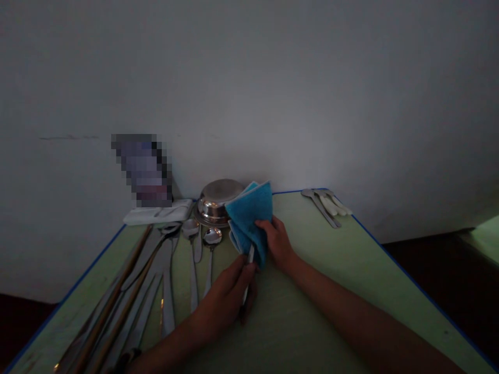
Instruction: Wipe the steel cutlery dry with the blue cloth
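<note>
My left hand is closed around the handle of a metal utensil, held at a slant above the table. Its far end is hidden inside a folded blue cloth, so its kind does not show. The cloth is gripped by my right hand, thumb on its near face and fingers behind. To the left of my left hand lie a shiny spoon and a duller spoon. Just behind the cloth, an upturned steel bowl stands against the wall.
Long-handled utensils, some with wooden handles, crowd the table's left side. Several spoons, some white-handled, lie at the back right. A blurred-out phone-like object leans on the wall above a white folded item. Blue edging borders the green table.
</note>
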The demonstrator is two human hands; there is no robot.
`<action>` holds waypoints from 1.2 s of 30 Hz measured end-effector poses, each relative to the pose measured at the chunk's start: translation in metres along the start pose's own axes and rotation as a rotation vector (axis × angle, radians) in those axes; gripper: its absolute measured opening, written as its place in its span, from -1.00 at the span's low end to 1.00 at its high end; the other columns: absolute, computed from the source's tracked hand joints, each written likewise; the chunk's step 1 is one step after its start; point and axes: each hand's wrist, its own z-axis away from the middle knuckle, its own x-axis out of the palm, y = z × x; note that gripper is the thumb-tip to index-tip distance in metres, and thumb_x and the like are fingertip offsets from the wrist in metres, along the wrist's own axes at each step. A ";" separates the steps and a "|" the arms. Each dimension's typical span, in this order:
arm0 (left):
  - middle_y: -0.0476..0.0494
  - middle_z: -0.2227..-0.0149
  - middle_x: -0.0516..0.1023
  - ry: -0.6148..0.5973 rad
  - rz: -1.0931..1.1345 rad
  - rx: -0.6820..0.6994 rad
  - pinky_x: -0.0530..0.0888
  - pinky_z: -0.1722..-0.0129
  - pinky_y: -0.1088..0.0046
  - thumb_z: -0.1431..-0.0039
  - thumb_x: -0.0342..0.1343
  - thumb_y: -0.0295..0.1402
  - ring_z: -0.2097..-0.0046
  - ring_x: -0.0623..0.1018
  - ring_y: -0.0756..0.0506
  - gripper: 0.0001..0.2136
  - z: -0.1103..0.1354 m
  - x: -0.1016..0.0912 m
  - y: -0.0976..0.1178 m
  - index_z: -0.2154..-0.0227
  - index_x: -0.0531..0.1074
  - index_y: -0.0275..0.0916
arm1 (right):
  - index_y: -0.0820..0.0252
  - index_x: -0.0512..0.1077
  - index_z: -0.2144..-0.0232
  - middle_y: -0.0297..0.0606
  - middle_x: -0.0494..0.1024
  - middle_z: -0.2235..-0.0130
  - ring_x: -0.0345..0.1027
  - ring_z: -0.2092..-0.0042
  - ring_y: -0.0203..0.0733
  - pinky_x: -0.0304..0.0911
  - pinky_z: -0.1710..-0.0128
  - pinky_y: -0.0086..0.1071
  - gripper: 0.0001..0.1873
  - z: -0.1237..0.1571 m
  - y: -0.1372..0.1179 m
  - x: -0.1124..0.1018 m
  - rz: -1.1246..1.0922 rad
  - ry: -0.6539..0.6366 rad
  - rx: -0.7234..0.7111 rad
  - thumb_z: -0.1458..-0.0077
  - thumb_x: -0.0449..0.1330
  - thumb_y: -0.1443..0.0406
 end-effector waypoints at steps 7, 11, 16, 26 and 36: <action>0.13 0.67 0.25 0.018 0.036 -0.040 0.24 0.70 0.66 -0.21 -0.22 -0.14 0.69 0.23 0.11 -0.74 0.001 -0.001 -0.003 0.38 0.19 -0.23 | 0.19 0.42 0.46 -0.37 0.44 0.44 0.24 0.35 -0.27 0.12 0.30 -0.43 -0.82 0.002 0.001 0.002 -0.019 -0.056 0.022 0.16 0.14 0.22; 0.12 0.66 0.26 0.017 0.058 -0.047 0.23 0.71 0.68 -0.20 -0.20 -0.13 0.67 0.25 0.12 -0.74 0.001 -0.001 -0.004 0.39 0.19 -0.23 | 0.18 0.42 0.41 -0.36 0.47 0.39 0.28 0.32 -0.25 0.14 0.25 -0.40 -0.79 -0.002 0.009 0.000 -0.051 -0.095 0.048 0.16 0.15 0.21; 0.14 0.67 0.26 0.004 0.104 -0.056 0.19 0.76 0.69 -0.19 -0.21 -0.12 0.71 0.23 0.13 -0.74 0.000 -0.001 -0.004 0.38 0.18 -0.22 | 0.15 0.42 0.40 -0.37 0.48 0.38 0.30 0.32 -0.25 0.16 0.25 -0.38 -0.79 -0.005 0.013 -0.003 -0.098 -0.154 0.086 0.16 0.16 0.21; 0.13 0.66 0.27 0.014 0.118 -0.079 0.16 0.79 0.70 -0.19 -0.19 -0.12 0.72 0.23 0.13 -0.74 -0.002 0.000 -0.006 0.37 0.20 -0.22 | 0.18 0.42 0.42 -0.35 0.48 0.42 0.29 0.34 -0.25 0.17 0.30 -0.38 -0.80 -0.004 0.004 -0.005 -0.134 -0.198 0.138 0.18 0.17 0.22; 0.13 0.66 0.27 0.014 0.123 -0.103 0.15 0.79 0.70 -0.18 -0.19 -0.12 0.72 0.22 0.13 -0.74 -0.001 0.000 -0.005 0.37 0.19 -0.22 | 0.18 0.42 0.42 -0.34 0.49 0.39 0.28 0.37 -0.27 0.16 0.32 -0.38 -0.79 -0.006 0.006 -0.006 -0.120 -0.211 0.156 0.18 0.18 0.21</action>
